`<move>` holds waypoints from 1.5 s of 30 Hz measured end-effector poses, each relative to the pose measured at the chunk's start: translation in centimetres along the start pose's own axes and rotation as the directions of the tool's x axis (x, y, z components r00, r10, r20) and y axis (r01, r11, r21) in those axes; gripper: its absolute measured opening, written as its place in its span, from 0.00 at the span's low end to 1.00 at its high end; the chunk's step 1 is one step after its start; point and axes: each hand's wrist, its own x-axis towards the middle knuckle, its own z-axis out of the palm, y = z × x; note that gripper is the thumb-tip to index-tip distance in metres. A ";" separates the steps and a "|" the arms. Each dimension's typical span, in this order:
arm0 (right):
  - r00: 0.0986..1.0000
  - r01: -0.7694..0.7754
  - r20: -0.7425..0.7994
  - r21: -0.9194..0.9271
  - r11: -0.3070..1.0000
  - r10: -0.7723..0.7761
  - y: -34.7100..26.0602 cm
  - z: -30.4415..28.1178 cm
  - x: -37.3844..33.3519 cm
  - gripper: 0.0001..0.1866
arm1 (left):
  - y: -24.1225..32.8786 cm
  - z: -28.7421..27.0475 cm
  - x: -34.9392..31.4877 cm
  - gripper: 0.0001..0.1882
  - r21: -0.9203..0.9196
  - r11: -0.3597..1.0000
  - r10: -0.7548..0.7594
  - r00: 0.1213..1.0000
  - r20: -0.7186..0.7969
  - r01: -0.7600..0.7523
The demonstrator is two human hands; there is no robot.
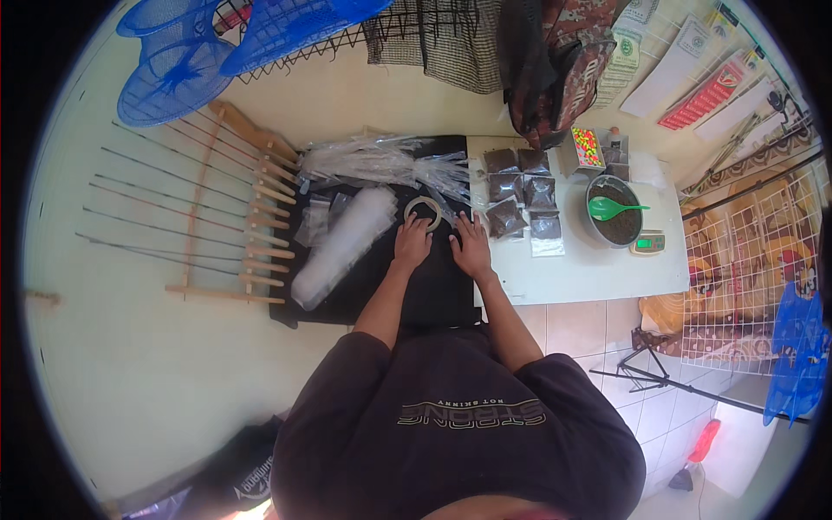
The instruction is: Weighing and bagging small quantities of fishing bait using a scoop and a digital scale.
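Observation:
On the black cloth (373, 290) in front of me lies a roll of tape (407, 208). The fingers of my left hand (413, 244) stretch forward onto its near rim, apart and not wrapped round it. My right hand (471, 247) rests palm down at the cloth's right edge, fingers spread, beside a strip of clear plastic (440, 204). Whether its fingertips touch that strip is too small to tell. Left of my left hand lies a long stack of whitish plastic bags (347, 247). Small clear packets (314, 221) lie beside the stack.
Behind, a bundle of clear plastic (373, 160) spans the cloth. A wooden rack with rods (269, 221) stands left. On the white table (589, 282) sit several filled dark packets (505, 186), a bowl of dark material (617, 232) with a green scoop (607, 208), and a digital scale (647, 243).

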 end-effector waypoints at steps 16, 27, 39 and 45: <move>0.974 -0.117 -0.182 0.106 0.988 0.135 -1.6 0.6 1.8 0.17 | -1.9 -0.2 0.9 0.12 -0.441 0.897 -0.111 0.964 -0.240 -0.006; 0.989 -0.095 -0.097 0.183 0.979 0.114 -2.9 2.7 3.1 0.11 | -2.7 -0.8 -1.1 0.14 -0.724 0.684 -0.175 0.984 -0.045 0.088; 0.996 -0.045 -0.068 0.269 0.962 0.065 -3.8 2.3 3.9 0.11 | -2.1 -2.4 -0.6 0.13 -0.784 0.598 -0.203 0.978 0.050 0.164; 0.997 -0.041 -0.058 0.238 0.970 0.056 -3.5 2.3 3.4 0.11 | -2.4 -2.0 -0.2 0.13 -0.871 0.467 -0.215 0.975 0.056 0.153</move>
